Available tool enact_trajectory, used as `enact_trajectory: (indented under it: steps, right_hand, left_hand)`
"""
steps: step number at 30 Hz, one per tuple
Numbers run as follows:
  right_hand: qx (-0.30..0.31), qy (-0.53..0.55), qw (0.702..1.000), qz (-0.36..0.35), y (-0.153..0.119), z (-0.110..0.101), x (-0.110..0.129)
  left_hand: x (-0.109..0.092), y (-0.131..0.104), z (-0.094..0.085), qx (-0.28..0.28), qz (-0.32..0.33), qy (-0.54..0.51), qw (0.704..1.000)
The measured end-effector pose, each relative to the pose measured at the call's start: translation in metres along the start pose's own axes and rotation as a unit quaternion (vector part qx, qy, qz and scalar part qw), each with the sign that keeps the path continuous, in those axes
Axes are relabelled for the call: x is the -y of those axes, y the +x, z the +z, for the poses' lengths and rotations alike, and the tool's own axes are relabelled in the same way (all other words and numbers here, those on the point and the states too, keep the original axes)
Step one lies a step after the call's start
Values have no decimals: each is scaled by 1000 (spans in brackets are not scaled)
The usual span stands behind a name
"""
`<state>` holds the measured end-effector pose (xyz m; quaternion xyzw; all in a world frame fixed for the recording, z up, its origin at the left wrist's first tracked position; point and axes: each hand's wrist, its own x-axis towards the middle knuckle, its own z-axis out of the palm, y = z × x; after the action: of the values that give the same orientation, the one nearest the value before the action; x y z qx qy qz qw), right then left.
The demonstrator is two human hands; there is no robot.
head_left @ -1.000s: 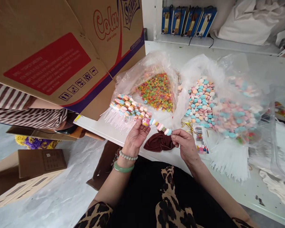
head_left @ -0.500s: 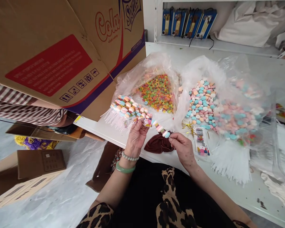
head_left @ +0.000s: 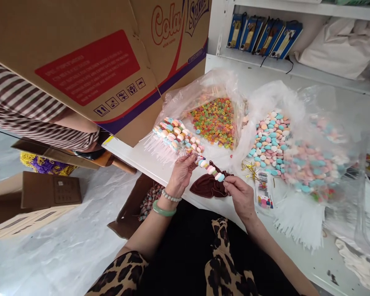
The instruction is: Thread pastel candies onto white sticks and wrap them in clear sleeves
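A short string of pastel candies (head_left: 211, 169) stretches between my hands above the table. My left hand (head_left: 182, 172) is closed, its thumb and fingers pinching the upper left end, where a bit of printed wrapper shows. At the lower right end, my right hand (head_left: 241, 195) pinches the string beside a blue candy. Beneath it lies a dark brown cloth (head_left: 207, 186). Just beyond my left hand rests a pile of strung candies (head_left: 175, 133) with white strings trailing from it. A printed packet (head_left: 264, 191) and gold twist ties (head_left: 250, 168) lie near my right hand.
A bag of small ring candies (head_left: 214, 123) lies behind my hands, with loose pastel candies (head_left: 270, 139) to its right. White strings (head_left: 300, 224) fan out at right. A large cardboard carton (head_left: 111, 61) stands at left, near another person's striped sleeve (head_left: 33, 111).
The view has shifted, moving the carton and shelf rightward in the picture. The printed wrapper at my left fingers shows less now. Both hands keep hold of the candy string.
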<state>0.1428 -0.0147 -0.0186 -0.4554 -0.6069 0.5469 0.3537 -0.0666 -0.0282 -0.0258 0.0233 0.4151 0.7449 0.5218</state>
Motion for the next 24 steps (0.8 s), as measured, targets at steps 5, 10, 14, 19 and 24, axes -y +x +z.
enact_trajectory:
  steps: [5,10,14,19,24]
  right_hand:
    - [-2,164,976,143,7,7,0]
    - [-1,164,976,144,7,11,2]
    - [-11,195,970,143,7,9,5]
    - [24,283,947,153,13,15,18]
    - [19,288,947,143,25,37,29]
  left_hand:
    - [0,0,-6,3,-36,-31,999]
    - [-2,-1,-6,-32,-89,-76,993]
    - [-1,-1,-6,-44,-136,-103,984]
    - [4,-1,-4,-45,-73,-93,992]
    - [14,-11,8,-21,-39,-73,996]
